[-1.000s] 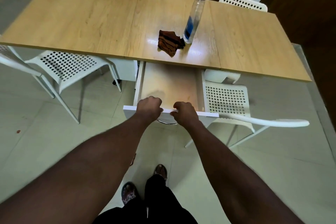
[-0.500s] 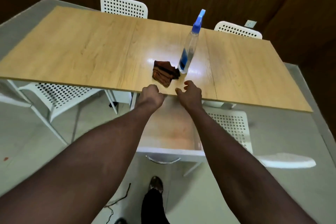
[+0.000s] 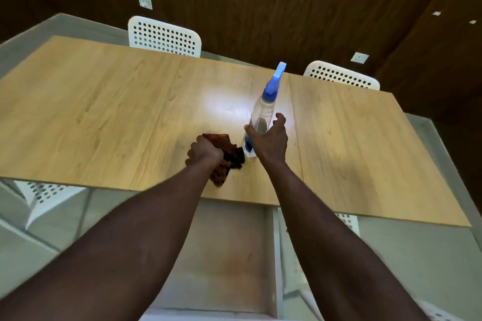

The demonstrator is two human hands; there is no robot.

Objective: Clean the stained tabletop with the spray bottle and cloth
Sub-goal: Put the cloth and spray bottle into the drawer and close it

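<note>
My left hand (image 3: pixel 202 151) is bunched around the soft, limp cloth (image 3: pixel 227 161) by the near edge of the tabletop (image 3: pixel 104 112), and my right hand (image 3: pixel 270 141), spread and unclosed, cups the upright spray bottle (image 3: pixel 262 112) beside it, probably light, slick and best gripped mid-body.

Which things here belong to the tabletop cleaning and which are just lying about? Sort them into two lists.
For the job:
spray bottle, with the right hand spread around it
cloth, gripped by the left hand
tabletop

Just about:
white chairs around the table
open drawer below its near edge
wall sockets
</note>
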